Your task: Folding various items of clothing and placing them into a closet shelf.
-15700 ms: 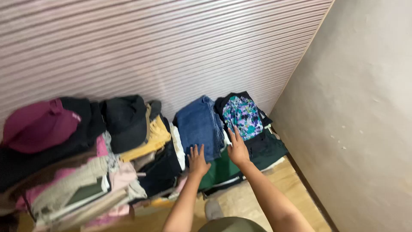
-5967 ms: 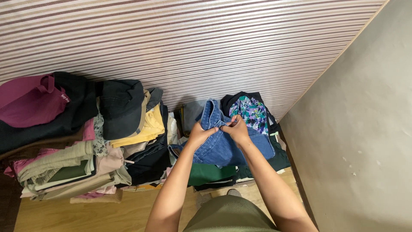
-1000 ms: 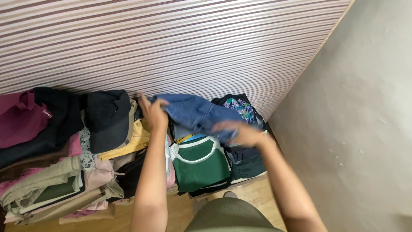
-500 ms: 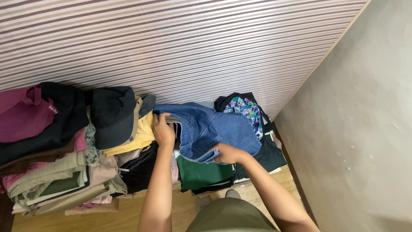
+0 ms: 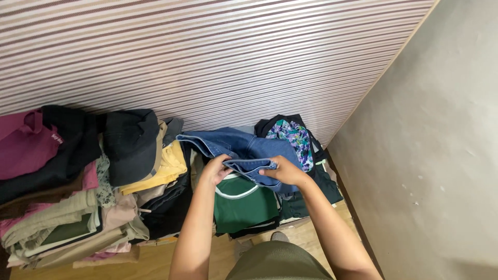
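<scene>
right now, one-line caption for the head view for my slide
Both hands, left hand and right hand, fold blue jeans above a green garment.

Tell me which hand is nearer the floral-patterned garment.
Right. The right hand grips the blue jeans just left of the floral garment; the left hand holds the jeans farther left.

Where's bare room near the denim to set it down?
Little: both hands, left hand and right hand, hold the blue denim garment above the green folded top. Bare wooden floor shows only in front of the piles. Stacks crowd the striped wall.
</scene>
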